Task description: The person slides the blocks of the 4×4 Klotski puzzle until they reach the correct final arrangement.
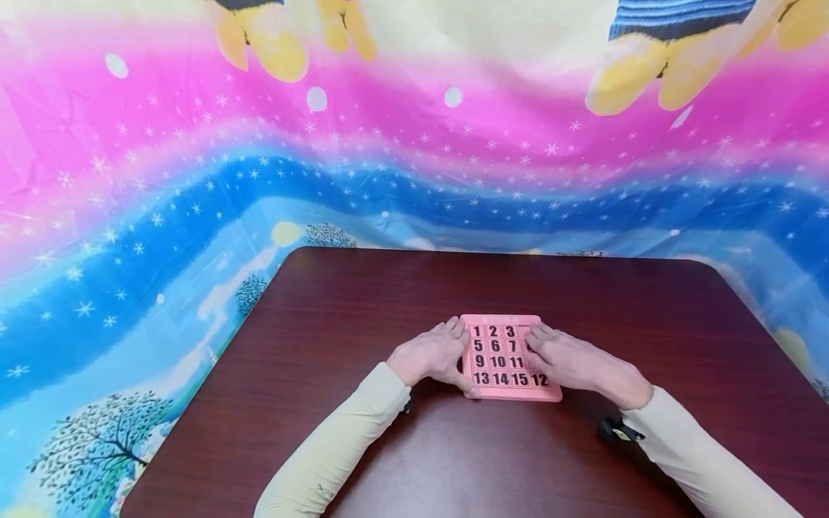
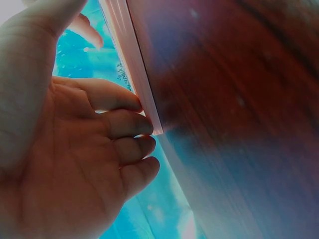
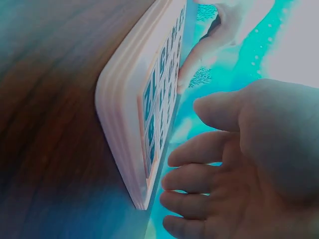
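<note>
A pink number slide puzzle (image 1: 497, 362) lies flat on the dark wooden table, its black-numbered tiles facing up. My left hand (image 1: 432, 354) holds its left edge, with the fingers by the upper left corner and the thumb at the lower left. In the left wrist view the fingertips (image 2: 142, 124) bend against the puzzle's side. My right hand (image 1: 573, 363) reaches over the right column with its fingers loosely extended, hiding some tiles there. The tile numbered 12 (image 1: 540, 380) shows at the lower right. From the right wrist, the puzzle's thick rounded edge (image 3: 117, 109) stands beside the relaxed fingers.
The brown table (image 1: 363, 295) has rounded far corners. Behind it and at its sides hangs a pink and blue cloth (image 1: 388, 144) printed with snowflakes and trees. A small black device (image 1: 620, 430) sits at the right wrist.
</note>
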A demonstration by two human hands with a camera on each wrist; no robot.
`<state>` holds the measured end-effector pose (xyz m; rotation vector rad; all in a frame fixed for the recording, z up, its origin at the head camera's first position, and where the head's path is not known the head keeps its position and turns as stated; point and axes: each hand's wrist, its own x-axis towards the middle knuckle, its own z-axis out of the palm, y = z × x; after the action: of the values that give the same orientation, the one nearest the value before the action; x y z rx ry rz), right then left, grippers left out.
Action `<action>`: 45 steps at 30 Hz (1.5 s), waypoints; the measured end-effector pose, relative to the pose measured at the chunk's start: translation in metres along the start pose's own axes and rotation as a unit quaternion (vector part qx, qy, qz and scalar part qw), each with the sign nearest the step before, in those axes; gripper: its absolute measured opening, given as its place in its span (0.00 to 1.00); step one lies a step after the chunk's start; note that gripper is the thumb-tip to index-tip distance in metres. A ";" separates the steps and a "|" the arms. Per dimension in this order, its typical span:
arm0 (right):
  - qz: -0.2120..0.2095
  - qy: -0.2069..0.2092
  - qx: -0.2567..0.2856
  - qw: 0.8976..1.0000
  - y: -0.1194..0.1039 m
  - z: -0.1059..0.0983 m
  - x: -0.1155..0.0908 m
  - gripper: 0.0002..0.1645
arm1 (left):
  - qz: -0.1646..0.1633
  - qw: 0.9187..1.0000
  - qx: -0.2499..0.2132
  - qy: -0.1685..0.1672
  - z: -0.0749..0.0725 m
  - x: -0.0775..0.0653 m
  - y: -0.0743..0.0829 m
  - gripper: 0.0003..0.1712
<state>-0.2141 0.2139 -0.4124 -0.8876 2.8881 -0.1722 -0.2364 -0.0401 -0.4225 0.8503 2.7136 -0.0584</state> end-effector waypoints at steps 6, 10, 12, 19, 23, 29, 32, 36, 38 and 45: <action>-0.013 0.001 -0.021 1.000 -0.004 -0.002 -0.009 0.30 | 0.003 1.000 0.000 0.005 0.000 -0.001 -0.001 0.72; -0.025 -0.002 -0.033 0.999 -0.010 -0.001 -0.012 0.29 | 0.003 1.000 -0.002 0.005 0.000 -0.001 -0.001 0.71; -0.023 -0.007 -0.036 0.999 -0.012 0.000 -0.014 0.29 | 0.001 1.000 -0.005 0.004 0.000 -0.001 0.000 0.71; -0.011 -0.014 -0.047 0.999 -0.014 0.002 -0.017 0.29 | 0.000 1.000 -0.003 0.006 0.000 -0.002 0.001 0.71; -0.014 -0.011 -0.056 0.998 -0.015 0.002 -0.016 0.29 | 0.000 1.000 -0.003 0.008 0.000 -0.003 0.001 0.70; -0.002 -0.010 -0.063 0.998 -0.015 0.002 -0.015 0.29 | 0.000 1.000 -0.006 0.011 0.000 -0.003 0.002 0.70; 0.000 -0.009 -0.060 0.998 -0.014 0.003 -0.015 0.29 | 0.001 1.000 -0.007 0.010 0.001 -0.003 0.002 0.71; -0.009 0.004 -0.060 0.998 -0.011 0.006 -0.014 0.29 | 0.004 1.000 -0.011 0.011 0.002 -0.002 0.002 0.71; -0.016 0.012 -0.062 0.998 -0.009 0.008 -0.014 0.28 | 0.005 1.000 -0.012 0.011 0.002 -0.002 0.002 0.71; -0.013 0.013 -0.045 0.999 -0.001 0.010 -0.009 0.30 | 0.004 1.000 -0.004 0.014 0.001 -0.001 0.002 0.71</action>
<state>-0.2049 0.2176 -0.4219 -0.9452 2.9302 -0.0568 -0.2343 -0.0392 -0.4233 0.8655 2.7339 -0.0344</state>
